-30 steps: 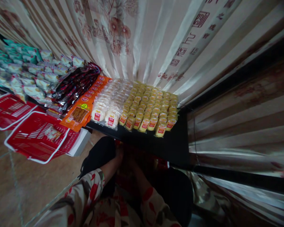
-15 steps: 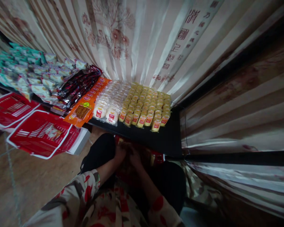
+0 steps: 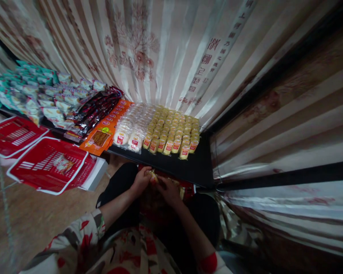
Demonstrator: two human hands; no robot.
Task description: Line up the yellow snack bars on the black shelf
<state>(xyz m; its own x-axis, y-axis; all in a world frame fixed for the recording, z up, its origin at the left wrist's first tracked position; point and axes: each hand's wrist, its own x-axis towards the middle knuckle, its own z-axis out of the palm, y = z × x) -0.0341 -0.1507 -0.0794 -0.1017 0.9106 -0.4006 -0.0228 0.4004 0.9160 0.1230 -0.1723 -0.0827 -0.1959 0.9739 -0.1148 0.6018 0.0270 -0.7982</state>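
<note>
Between my knees, just below the edge of the black table (image 3: 200, 160), my left hand (image 3: 141, 180) pinches a small yellow-wrapped snack pack (image 3: 152, 176). My right hand (image 3: 169, 190) is at the pack's other side, its fingers curled against it; shadow hides the fingertips in part. Under both hands sits a dark red container (image 3: 157, 203), with more yellow packs (image 3: 182, 192) near its right side. On the table, rows of yellow snack packs (image 3: 171, 131) stand close together. To their left lie clear-wrapped round white crackers (image 3: 128, 137).
Further left on the table are an orange pretzel bag (image 3: 101, 137), dark red packets (image 3: 97, 110), white packets (image 3: 55, 114) and green packets (image 3: 31, 72). Red baskets (image 3: 50, 165) with white handles stand on the floor beside a white box (image 3: 95, 175). Curtains (image 3: 171, 57) hang behind and to the right.
Both hands have risen out of the dark container toward the table edge, and a yellow snack pack now shows between them. The view has shifted slightly.
</note>
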